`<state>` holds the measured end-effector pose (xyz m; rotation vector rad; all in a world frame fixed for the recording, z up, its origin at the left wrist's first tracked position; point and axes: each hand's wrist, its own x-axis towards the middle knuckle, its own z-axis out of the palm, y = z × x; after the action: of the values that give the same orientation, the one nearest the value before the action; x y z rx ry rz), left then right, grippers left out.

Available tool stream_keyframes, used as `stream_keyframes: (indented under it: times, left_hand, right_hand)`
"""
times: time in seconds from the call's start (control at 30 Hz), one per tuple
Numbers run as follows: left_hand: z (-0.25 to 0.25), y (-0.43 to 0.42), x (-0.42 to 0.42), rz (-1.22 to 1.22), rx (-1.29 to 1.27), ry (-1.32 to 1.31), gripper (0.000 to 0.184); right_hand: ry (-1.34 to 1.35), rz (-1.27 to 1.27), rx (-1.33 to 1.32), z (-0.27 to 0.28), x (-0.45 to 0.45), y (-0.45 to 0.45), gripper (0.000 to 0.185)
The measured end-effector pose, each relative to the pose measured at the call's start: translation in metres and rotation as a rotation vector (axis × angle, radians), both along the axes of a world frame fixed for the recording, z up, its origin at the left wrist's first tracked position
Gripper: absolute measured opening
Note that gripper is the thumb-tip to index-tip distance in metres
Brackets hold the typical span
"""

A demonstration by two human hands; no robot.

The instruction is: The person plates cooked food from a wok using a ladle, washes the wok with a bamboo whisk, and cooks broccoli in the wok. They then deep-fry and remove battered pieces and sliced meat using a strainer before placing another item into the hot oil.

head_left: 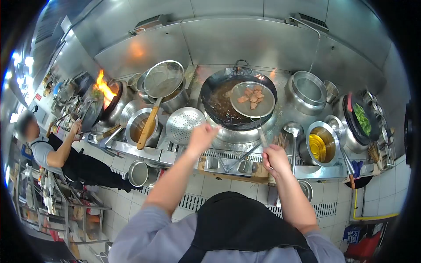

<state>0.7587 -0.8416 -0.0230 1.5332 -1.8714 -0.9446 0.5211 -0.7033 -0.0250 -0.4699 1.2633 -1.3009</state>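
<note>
My right hand [276, 159] is closed around the handle of a round mesh strainer [240, 105]. Several browned meat slices [253, 94] lie in its mesh, over the right side of a large black wok [215, 83]. Dark, bubbling liquid [219, 101] shows in the wok beside the strainer. My left hand [203, 139] hovers in front of the wok, just right of a perforated metal skimmer [182, 122]. Its fingers are curled in, and whatever they may hold is hidden.
On the right stand a pot of yellow oil [307, 151], a ladle [293, 129] and a wok with green vegetables [361, 120]. A wooden-handled strainer [151, 122] rests on pots at left. Further left, a person [61, 151] works at a flaming wok [94, 109].
</note>
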Motion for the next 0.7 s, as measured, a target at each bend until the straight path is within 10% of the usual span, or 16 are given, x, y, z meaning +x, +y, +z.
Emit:
stream_keyframes:
  times: [0.27,0.4,0.57,0.7]
  left_hand:
    - [-0.054,0.072,-0.062,-0.267,1.249,1.132,0.059]
    - [-0.039,0.063,-0.076,-0.129,1.168,1.137,0.057]
    - [-0.039,0.025,-0.102,-0.061,1.189,1.209,0.033]
    - [-0.043,-0.01,-0.124,0.098,1.189,1.209,0.021]
  right_hand:
    - [0.14,-0.061,0.028,-0.012,0.012,0.0,0.021]
    - [1.472,-0.205,0.128,-0.101,-0.074,0.077,0.051]
    - [1.332,-0.019,0.474,-0.203,-0.097,0.155,0.067]
    - [1.15,-0.12,0.446,-0.2,-0.112,0.151,0.033]
